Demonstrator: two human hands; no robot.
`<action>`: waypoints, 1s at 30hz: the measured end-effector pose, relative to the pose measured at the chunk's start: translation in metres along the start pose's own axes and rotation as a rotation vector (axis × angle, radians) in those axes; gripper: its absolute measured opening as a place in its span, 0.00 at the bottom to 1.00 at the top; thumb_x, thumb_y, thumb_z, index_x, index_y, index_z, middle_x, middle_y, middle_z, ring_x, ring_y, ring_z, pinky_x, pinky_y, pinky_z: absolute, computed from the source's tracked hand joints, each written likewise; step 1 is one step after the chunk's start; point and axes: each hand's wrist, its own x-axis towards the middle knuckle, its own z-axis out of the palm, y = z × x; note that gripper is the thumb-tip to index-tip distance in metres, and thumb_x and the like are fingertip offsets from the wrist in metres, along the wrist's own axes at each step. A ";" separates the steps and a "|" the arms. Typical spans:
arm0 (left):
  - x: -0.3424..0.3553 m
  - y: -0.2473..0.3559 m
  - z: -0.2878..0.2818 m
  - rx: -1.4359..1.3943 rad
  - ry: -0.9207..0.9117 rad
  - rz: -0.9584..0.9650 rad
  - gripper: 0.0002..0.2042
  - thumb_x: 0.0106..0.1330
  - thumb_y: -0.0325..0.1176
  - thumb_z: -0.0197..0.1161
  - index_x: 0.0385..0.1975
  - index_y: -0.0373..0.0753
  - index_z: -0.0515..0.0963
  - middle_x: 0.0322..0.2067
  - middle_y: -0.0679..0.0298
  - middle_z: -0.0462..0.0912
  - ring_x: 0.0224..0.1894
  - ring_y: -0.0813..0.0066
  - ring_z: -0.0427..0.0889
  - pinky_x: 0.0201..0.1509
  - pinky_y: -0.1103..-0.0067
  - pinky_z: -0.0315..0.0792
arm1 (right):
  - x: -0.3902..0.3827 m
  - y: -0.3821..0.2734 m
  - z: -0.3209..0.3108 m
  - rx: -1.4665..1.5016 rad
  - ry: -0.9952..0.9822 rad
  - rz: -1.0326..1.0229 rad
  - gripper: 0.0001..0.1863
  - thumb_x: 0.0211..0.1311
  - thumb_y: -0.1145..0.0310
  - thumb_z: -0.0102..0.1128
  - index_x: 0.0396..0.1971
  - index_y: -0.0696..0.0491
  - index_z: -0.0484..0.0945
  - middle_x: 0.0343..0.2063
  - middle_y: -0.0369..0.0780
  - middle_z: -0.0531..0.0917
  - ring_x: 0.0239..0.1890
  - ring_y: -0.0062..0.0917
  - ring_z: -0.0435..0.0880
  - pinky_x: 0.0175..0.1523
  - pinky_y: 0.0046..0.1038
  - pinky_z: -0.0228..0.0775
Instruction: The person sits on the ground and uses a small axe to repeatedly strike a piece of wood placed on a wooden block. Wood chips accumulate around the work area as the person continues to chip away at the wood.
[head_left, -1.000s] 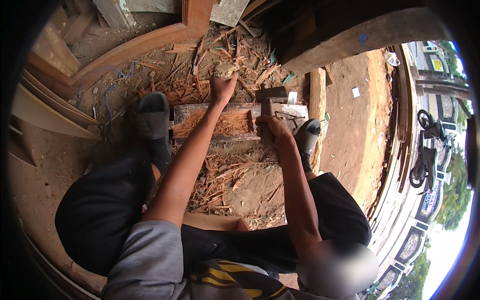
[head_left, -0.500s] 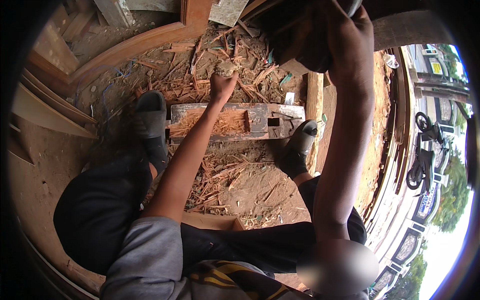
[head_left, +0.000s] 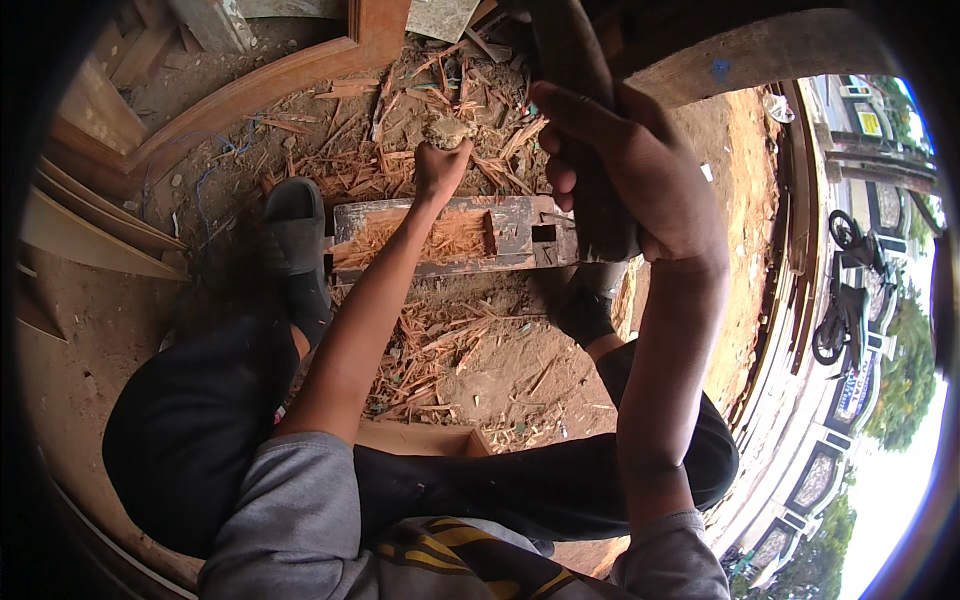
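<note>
My left hand (head_left: pixel 437 175) is closed in a fist above the far edge of a weathered wooden beam (head_left: pixel 515 232). Out of the fist rises the frayed wooden end of what looks like a chisel handle (head_left: pixel 448 130); its blade is hidden. A splintered pale recess (head_left: pixel 455 238) is cut into the beam, with a square hole (head_left: pixel 543 233) to its right. My right hand (head_left: pixel 635 165) is raised over the beam's right end and closed round a thick dark wooden tool, apparently a mallet (head_left: pixel 572 45). The mallet's far end lies in shadow.
Wood chips (head_left: pixel 440 350) litter the dirt on both sides of the beam. My sandalled left foot (head_left: pixel 295 230) is by the beam's left end. A brown wooden frame (head_left: pixel 250 95) lies at the far left, and a thick timber (head_left: pixel 740 60) crosses at upper right. Long boards (head_left: pixel 790 250) line the right.
My right hand has come down and to the left with the mallet, from the top of the view. My left hand has stayed at nearly the same spot.
</note>
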 end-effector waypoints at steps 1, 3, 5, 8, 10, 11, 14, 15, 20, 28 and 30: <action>-0.001 0.009 -0.001 0.008 0.006 0.004 0.09 0.51 0.31 0.58 0.15 0.32 0.74 0.09 0.65 0.73 0.11 0.79 0.69 0.15 0.77 0.62 | -0.004 -0.025 -0.004 0.005 0.018 -0.066 0.15 0.54 0.62 0.59 0.26 0.61 0.74 0.16 0.38 0.76 0.18 0.19 0.76 0.23 0.20 0.67; -0.001 0.013 -0.007 0.026 0.021 0.024 0.09 0.51 0.31 0.58 0.15 0.33 0.74 0.10 0.65 0.73 0.12 0.79 0.70 0.16 0.78 0.63 | -0.006 -0.056 -0.014 0.015 0.006 -0.213 0.10 0.62 0.65 0.50 0.25 0.54 0.72 0.16 0.34 0.72 0.16 0.14 0.71 0.17 0.15 0.61; -0.002 0.017 -0.006 0.017 0.017 0.052 0.08 0.51 0.31 0.58 0.16 0.34 0.75 0.10 0.65 0.74 0.13 0.79 0.70 0.17 0.78 0.64 | 0.003 -0.069 -0.012 0.203 0.030 -0.375 0.12 0.59 0.60 0.54 0.30 0.55 0.70 0.17 0.36 0.74 0.14 0.18 0.72 0.17 0.19 0.65; 0.001 0.016 -0.004 0.003 0.026 0.076 0.07 0.51 0.30 0.59 0.17 0.34 0.75 0.11 0.65 0.75 0.13 0.79 0.71 0.17 0.77 0.65 | 0.031 -0.030 0.000 -0.105 0.233 -0.735 0.13 0.58 0.64 0.56 0.21 0.59 0.73 0.14 0.39 0.75 0.13 0.17 0.72 0.19 0.19 0.64; -0.006 0.018 -0.004 0.127 -0.111 -0.137 0.07 0.51 0.30 0.59 0.18 0.33 0.75 0.12 0.62 0.77 0.16 0.76 0.75 0.19 0.75 0.67 | 0.034 0.051 0.039 0.009 0.376 -0.478 0.16 0.58 0.64 0.56 0.21 0.63 0.71 0.14 0.42 0.76 0.22 0.22 0.78 0.27 0.22 0.67; -0.009 0.024 0.001 0.044 -0.064 -0.108 0.08 0.52 0.31 0.59 0.19 0.32 0.75 0.15 0.59 0.79 0.19 0.72 0.78 0.22 0.73 0.68 | 0.029 0.102 0.034 -0.149 0.206 -0.213 0.14 0.59 0.63 0.56 0.24 0.60 0.70 0.14 0.38 0.74 0.17 0.18 0.73 0.22 0.20 0.63; 0.002 0.001 -0.008 -0.022 0.051 -0.036 0.08 0.52 0.31 0.60 0.26 0.32 0.76 0.21 0.56 0.80 0.24 0.68 0.80 0.27 0.73 0.70 | 0.021 0.122 0.031 -0.188 -0.232 0.330 0.11 0.60 0.65 0.55 0.30 0.58 0.71 0.13 0.34 0.71 0.13 0.15 0.69 0.17 0.19 0.62; 0.010 -0.001 -0.013 -0.055 0.043 -0.028 0.08 0.52 0.31 0.60 0.27 0.32 0.76 0.22 0.55 0.81 0.25 0.67 0.81 0.27 0.72 0.70 | 0.022 0.096 0.026 0.071 -0.269 0.400 0.11 0.59 0.65 0.55 0.31 0.58 0.71 0.13 0.35 0.72 0.13 0.15 0.70 0.18 0.19 0.63; -0.005 0.004 -0.002 -0.057 0.023 -0.011 0.08 0.51 0.32 0.61 0.27 0.33 0.76 0.23 0.56 0.81 0.26 0.68 0.80 0.28 0.72 0.72 | -0.024 -0.003 0.000 0.042 -0.042 0.106 0.12 0.61 0.64 0.55 0.33 0.59 0.71 0.19 0.35 0.73 0.16 0.15 0.71 0.17 0.18 0.63; -0.007 0.015 -0.003 -0.024 0.020 0.087 0.08 0.52 0.31 0.59 0.27 0.34 0.77 0.16 0.62 0.79 0.16 0.76 0.76 0.17 0.78 0.69 | 0.017 -0.131 -0.058 -0.048 0.256 -0.662 0.14 0.63 0.59 0.49 0.34 0.56 0.73 0.23 0.35 0.73 0.22 0.17 0.71 0.25 0.18 0.66; -0.008 0.015 -0.010 0.001 -0.008 0.007 0.08 0.53 0.31 0.59 0.30 0.33 0.77 0.20 0.61 0.79 0.21 0.74 0.77 0.23 0.77 0.70 | 0.038 -0.076 -0.020 -0.018 0.495 -0.725 0.19 0.60 0.56 0.53 0.41 0.57 0.74 0.30 0.39 0.79 0.26 0.20 0.77 0.31 0.22 0.70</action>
